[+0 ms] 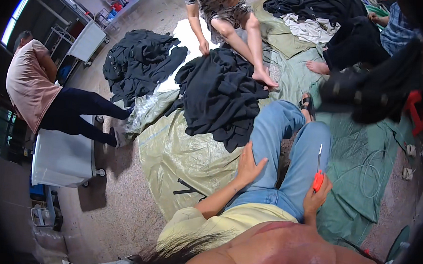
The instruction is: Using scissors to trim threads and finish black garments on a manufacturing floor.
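My left hand (250, 165) lies on my jeans (275, 129) near the left knee, fingers flat and thumb apart, holding nothing. Closed around a red-handled tool with a thin metal shaft (318, 180), my right hand (315, 197) rests by my right thigh. The shaft points up and away from me; its exact kind I cannot make out. Just beyond my left knee is a heap of black garments (219, 93). A dark garment (371, 91), blurred, hangs over the ground at the right; what supports it is hidden.
Someone in a patterned outfit (215, 5) sits behind the heap, touching it. Another in checked blue (397, 34) sits far right. At left a person in pink (31, 77) stands by a white wheeled cart (65, 158). More black clothes (140, 61) lie beyond. Green sheeting (351, 166) covers the floor.
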Demonstrator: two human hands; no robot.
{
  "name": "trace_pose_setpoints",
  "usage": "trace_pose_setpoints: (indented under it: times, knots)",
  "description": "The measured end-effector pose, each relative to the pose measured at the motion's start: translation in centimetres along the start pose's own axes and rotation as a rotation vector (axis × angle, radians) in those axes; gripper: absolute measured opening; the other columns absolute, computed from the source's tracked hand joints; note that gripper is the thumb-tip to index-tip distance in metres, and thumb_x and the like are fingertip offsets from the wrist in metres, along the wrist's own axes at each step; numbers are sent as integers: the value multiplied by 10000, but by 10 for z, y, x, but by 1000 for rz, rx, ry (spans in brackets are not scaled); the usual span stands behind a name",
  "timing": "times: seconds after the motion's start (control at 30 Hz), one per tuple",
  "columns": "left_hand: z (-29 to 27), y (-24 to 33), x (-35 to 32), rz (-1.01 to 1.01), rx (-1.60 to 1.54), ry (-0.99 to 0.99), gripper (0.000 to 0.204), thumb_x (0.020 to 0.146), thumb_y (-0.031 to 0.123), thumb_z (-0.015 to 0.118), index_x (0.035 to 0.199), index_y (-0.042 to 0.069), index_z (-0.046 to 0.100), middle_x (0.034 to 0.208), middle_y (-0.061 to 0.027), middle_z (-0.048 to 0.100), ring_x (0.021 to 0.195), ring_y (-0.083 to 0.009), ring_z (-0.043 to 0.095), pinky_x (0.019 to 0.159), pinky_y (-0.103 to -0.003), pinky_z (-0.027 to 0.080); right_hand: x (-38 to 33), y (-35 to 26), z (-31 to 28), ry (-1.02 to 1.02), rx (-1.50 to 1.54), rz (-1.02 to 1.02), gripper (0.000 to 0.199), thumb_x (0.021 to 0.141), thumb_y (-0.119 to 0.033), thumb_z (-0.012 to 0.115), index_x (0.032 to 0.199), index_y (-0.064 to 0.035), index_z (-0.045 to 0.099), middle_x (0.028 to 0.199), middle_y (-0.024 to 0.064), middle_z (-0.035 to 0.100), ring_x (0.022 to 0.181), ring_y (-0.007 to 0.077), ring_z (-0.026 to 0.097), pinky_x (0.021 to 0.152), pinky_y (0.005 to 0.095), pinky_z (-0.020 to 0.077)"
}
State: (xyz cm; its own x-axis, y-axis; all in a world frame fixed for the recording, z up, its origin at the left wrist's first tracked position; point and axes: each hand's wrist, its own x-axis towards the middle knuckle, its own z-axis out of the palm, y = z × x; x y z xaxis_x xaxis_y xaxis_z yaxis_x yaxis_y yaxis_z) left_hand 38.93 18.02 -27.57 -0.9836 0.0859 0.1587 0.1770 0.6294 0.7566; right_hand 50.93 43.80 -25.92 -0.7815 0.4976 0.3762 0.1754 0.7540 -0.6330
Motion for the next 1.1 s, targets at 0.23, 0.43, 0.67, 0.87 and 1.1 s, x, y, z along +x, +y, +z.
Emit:
trace_pose_setpoints:
  times: [0.23, 0.43, 0.67, 0.87, 1.1]
  knots:
    - [8, -26, 26, 25, 106, -70, 923, 819, 386, 702, 1421, -124, 224, 1429, -343, 317, 1327, -479, 314, 1118, -495, 251, -10, 26, 3, 61, -81, 246, 384, 942, -114, 554, 1312, -22, 505, 1242, 182, 458, 1148, 343, 487, 980, 375, 401]
    - [0, -47, 41, -82, 3, -119, 929, 819, 355, 716, 1427, -126, 205, 1424, -356, 307, 1337, -474, 301, 1125, -494, 231, -6, 32, -2, -71, -127, 476, 339, 980, -191, 532, 1274, -22, 532, 1114, 205, 514, 1017, 380, 529, 892, 399, 429]
    - [16, -28, 38, -123, -69, -172, 922, 836, 301, 724, 1437, -125, 169, 1446, -350, 281, 1375, -446, 262, 1142, -466, 204, -73, 120, 0, 160, -238, 795, 433, 944, -351, 574, 1229, -25, 563, 1093, 249, 544, 1029, 409, 510, 910, 444, 428]
    - [22, -30, 34, -154, -111, -144, 878, 828, 272, 739, 1408, -133, 219, 1383, -322, 360, 1268, -404, 403, 1098, -452, 292, -123, 156, 22, 171, -290, 962, 454, 837, -268, 695, 1226, -107, 525, 1138, 218, 445, 987, 421, 562, 846, 477, 480]
    - [26, -69, 45, -235, 17, -177, 896, 821, 357, 748, 1392, -132, 261, 1319, -337, 406, 1196, -417, 458, 1028, -476, 371, -194, 249, 28, 31, -302, 1254, 460, 812, -192, 685, 1228, -123, 501, 1274, 223, 370, 992, 464, 587, 872, 507, 498]
